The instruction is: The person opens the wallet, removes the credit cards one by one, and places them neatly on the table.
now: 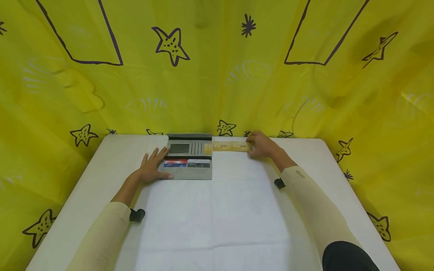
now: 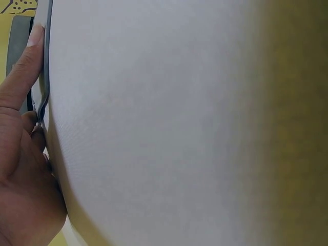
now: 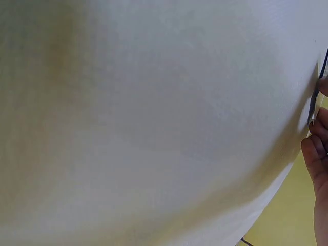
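Note:
A grey wallet-like holder (image 1: 190, 173) lies unfolded at the far side of the white table. A dark window (image 1: 179, 148) and several narrow slots mark its upper half; red-and-blue and grey-and-white cards (image 1: 175, 163) sit in its lower half. My left hand (image 1: 151, 168) rests on its left edge, fingers spread and thumb across the lower left corner. In the left wrist view the thumb (image 2: 25, 66) lies along the holder's edge. A long yellow printed strip (image 1: 230, 146) reaches out from the holder's right side. My right hand (image 1: 261, 145) pinches the strip's far right end.
The white table (image 1: 217, 218) has rounded far corners and faint creases in its cover. Right behind it hangs a yellow curtain (image 1: 210, 94) with drawn starfish and shells. Small black devices (image 1: 137, 215) sit at both wrists.

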Tool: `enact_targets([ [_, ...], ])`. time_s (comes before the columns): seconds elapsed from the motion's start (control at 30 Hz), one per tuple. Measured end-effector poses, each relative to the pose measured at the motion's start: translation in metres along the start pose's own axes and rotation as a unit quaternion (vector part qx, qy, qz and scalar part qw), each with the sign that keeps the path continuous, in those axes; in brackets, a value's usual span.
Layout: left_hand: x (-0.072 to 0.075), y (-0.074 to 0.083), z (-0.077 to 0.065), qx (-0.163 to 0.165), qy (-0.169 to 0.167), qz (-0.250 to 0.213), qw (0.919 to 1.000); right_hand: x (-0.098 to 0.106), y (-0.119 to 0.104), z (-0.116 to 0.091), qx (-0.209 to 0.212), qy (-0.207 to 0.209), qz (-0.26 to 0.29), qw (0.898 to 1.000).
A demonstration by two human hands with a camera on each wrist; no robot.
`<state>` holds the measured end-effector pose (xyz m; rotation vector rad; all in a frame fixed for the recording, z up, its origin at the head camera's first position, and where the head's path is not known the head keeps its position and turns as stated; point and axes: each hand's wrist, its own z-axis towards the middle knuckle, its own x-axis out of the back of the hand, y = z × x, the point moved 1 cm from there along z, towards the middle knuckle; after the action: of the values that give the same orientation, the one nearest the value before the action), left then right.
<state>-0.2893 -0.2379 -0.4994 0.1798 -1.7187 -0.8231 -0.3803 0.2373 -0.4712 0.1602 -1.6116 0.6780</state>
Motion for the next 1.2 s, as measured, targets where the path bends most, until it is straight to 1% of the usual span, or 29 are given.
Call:
enact_targets([
  [0.2, 0.0, 0.0, 0.0, 0.001, -0.003, -0.001, 1.0, -0.002, 0.0, 0.0, -0.03, -0.004, 0.039, 0.999],
  [0.3, -0.002, -0.002, 0.0, 0.001, -0.002, -0.001, 1.0, -0.007, 0.002, 0.002, -0.034, 0.001, 0.056, 0.998],
  [0.53, -0.004, -0.006, -0.001, -0.016, 0.003, -0.006, 0.9999, -0.012, 0.008, 0.004, -0.035, 0.005, 0.063, 0.997],
  [0.77, 0.0, 0.0, 0.0, 0.005, -0.006, 0.007, 0.9999, -0.012, 0.008, 0.005, -0.037, 0.012, 0.078, 0.996],
  [0.93, -0.001, -0.004, 0.0, -0.003, -0.005, 0.005, 1.0, -0.013, 0.01, 0.005, -0.036, 0.013, 0.076, 0.996],
  [1.07, -0.004, -0.008, 0.001, -0.005, -0.003, 0.016, 0.9998, -0.014, 0.011, 0.005, -0.038, 0.012, 0.078, 0.996],
  [1.2, -0.003, -0.005, 0.001, 0.0, -0.002, 0.007, 1.0, -0.015, 0.013, 0.005, -0.04, 0.013, 0.083, 0.996],
])
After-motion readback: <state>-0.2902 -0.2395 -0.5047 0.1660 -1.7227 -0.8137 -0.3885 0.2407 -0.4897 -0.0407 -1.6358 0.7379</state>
